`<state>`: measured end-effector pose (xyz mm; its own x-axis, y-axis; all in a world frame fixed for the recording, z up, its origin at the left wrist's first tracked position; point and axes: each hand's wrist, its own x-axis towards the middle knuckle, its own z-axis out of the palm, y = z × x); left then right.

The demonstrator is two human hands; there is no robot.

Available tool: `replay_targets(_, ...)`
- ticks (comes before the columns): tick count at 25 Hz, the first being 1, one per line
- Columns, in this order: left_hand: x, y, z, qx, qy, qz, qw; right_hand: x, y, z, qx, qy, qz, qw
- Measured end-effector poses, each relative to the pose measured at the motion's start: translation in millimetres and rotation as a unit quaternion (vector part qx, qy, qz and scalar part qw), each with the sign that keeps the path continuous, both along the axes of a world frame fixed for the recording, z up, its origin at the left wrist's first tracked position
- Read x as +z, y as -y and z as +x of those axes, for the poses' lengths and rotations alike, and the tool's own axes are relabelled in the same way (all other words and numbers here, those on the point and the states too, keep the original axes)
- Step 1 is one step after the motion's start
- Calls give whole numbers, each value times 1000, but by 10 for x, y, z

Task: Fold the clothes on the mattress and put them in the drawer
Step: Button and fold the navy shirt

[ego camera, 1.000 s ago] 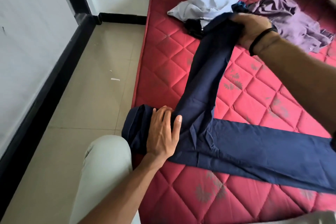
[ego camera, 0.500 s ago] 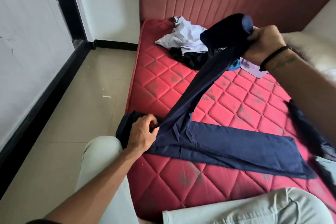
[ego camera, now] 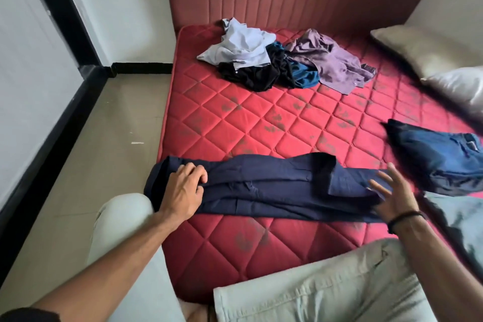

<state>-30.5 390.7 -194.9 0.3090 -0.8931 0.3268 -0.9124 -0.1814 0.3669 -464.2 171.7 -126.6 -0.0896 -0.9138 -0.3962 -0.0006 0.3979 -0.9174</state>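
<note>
Released since half a second ago, the lifted trouser leg now lies flat across the other, so the navy trousers stretch folded lengthwise along the 6 o'clock edge of the red mattress. At 8 o'clock the left hand rests on the waist end, its fingers curled and bunching the cloth. At 4 o'clock the right hand, blurred, hovers with fingers spread apart just over the hem end, holding nothing; whether it touches the cloth I cannot tell. Toward 12 o'clock sits the unfolded heap: a pale blue shirt, a black garment with a teal piece beside it, and a mauve shirt. At 3 o'clock a folded blue garment lies near two pillows.
</note>
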Motion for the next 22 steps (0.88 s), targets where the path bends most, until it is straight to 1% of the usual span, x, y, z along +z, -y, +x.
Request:
replay_targets(1,7,9,-11,2,3,6,1000,2,-9,9,46,-83,-45,994)
replay_targets(2,20,21,-19,1,0,12,1000,5,1,17,109,-193,-93,971)
replay_targets(3,35,27,-20,-4,-6,16,1000,-32,-12,19,175,-303,-134,927)
replay_targets(4,45,30,-20,-11,-10,18,1000,-54,-69,61,235,-395,-159,874)
replay_targets(5,52,53,-26,-20,-13,22,999,-99,-109,76,281,-454,-170,828)
replay_targets(6,60,83,-38,-30,-19,27,999,-166,-133,83,315,-493,-179,792)
replay_targets(7,73,116,-36,-37,-31,30,998,-227,-117,77,339,-522,-177,763)
replay_targets(8,95,148,-29,-40,-44,29,998,-287,-104,81,346,-544,-178,744)
replay_targets(9,125,177,-12,-39,-53,27,997,-333,-80,92,339,-552,-179,740)
replay_targets(10,166,208,9,-40,-53,24,998,-360,-61,97,323,-549,-192,747)
replay_targets(11,216,239,25,-44,-48,23,998,-389,-47,89,305,-539,-215,755)
replay_targets(13,315,266,46,-57,-47,34,997,-392,-61,90,257,-535,-279,755)
replay_targets(15,399,267,38,-71,-46,47,995,-364,-62,71,182,-539,-330,753)
replay_targets(17,434,256,41,-73,-34,45,996,-287,-48,28,92,-515,-374,766)
replay_targets(18,443,238,42,-70,-27,42,996,-227,-51,3,46,-487,-386,782)
replay_targets(19,445,212,39,-69,-18,41,997,-193,-45,-38,1,-450,-380,808)
replay_targets(20,443,175,32,-74,-4,42,996,-141,-58,-68,-42,-412,-358,837)
replay_targets(22,415,103,12,-91,24,53,994,-121,-36,-144,-109,-345,-271,892)
